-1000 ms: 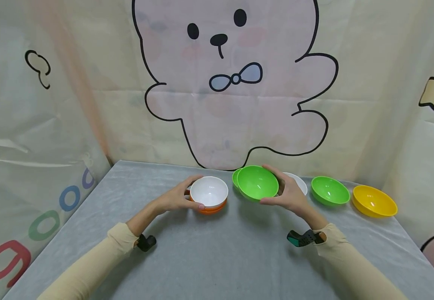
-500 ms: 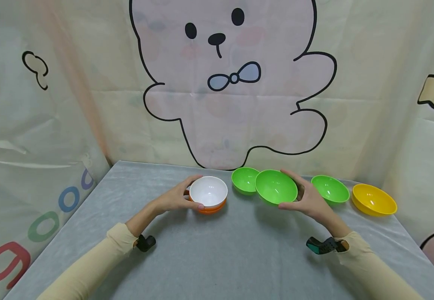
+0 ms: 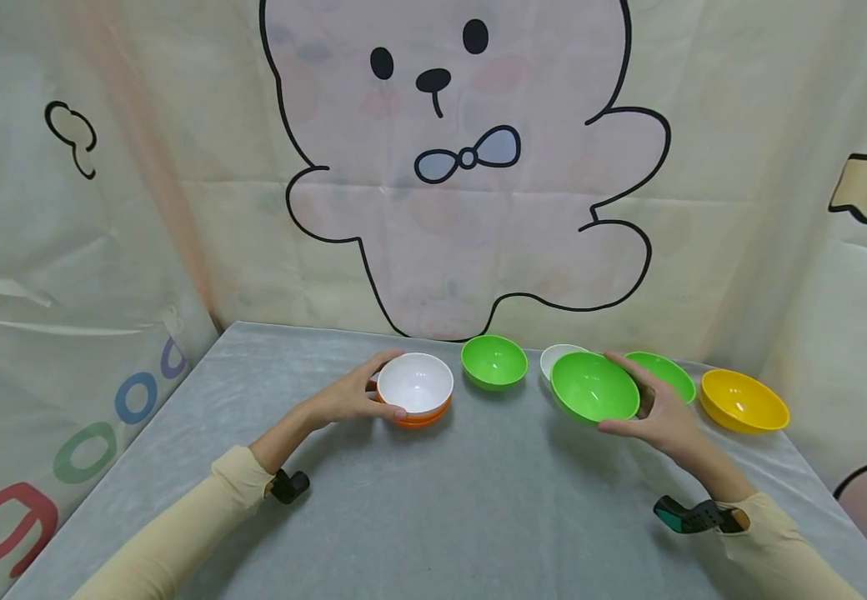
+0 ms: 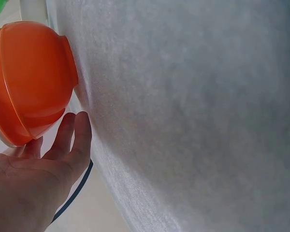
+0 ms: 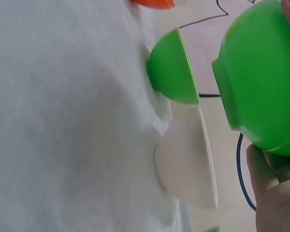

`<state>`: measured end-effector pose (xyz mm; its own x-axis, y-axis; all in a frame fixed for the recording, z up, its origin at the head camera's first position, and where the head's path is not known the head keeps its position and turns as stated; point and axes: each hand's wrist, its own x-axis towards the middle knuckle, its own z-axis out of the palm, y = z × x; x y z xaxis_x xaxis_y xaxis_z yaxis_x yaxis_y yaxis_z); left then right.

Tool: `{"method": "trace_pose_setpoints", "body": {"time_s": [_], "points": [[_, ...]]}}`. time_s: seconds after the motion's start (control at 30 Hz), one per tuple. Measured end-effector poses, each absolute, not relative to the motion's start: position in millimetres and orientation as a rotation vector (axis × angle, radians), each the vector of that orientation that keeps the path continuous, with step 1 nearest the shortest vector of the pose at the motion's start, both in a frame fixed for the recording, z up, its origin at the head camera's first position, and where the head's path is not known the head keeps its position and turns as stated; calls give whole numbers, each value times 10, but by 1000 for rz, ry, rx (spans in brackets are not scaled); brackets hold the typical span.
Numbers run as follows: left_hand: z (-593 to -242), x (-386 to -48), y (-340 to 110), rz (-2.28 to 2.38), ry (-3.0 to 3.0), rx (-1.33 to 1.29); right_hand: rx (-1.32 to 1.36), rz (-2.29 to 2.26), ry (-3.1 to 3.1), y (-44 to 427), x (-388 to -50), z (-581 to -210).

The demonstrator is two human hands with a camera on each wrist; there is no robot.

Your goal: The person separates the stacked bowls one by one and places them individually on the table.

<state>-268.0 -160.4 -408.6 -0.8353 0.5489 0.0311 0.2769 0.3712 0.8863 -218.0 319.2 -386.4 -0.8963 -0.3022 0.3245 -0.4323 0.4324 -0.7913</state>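
My left hand (image 3: 354, 390) grips a nested stack of orange bowls (image 3: 428, 419) with white insides, its thumb at the near side of the rim. From the left wrist, the orange outer walls (image 4: 43, 72) show with fingers against the lower side. My right hand (image 3: 662, 417) holds a green bowl (image 3: 593, 387) by its right side, between thumb and fingers. The right wrist view shows this green bowl (image 5: 266, 82) raised off the table, its foot ring exposed. Behind it in the head view, a white bowl (image 3: 555, 357) is partly hidden.
A smaller green bowl (image 3: 493, 362) stands between the stack and the white bowl. Farther right are another green bowl (image 3: 672, 377), partly behind my right hand, and a yellow bowl (image 3: 744, 402). Grey cloth covers the table (image 3: 433, 517); a printed curtain (image 3: 463, 250) hangs behind its back edge.
My right hand has carried the green bowl rightward, away from the smaller green bowl and in front of the white one. The left hand and orange stack have stayed put.
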Motion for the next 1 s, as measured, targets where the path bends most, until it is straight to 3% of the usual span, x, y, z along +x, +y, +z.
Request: {"method": "trace_pose_setpoints", "body": {"time_s": [1.0], "points": [[-4084, -2686, -1602, 1426, 2383, 716, 417, 1280, -2565, 4055, -1819, -4126]]}}
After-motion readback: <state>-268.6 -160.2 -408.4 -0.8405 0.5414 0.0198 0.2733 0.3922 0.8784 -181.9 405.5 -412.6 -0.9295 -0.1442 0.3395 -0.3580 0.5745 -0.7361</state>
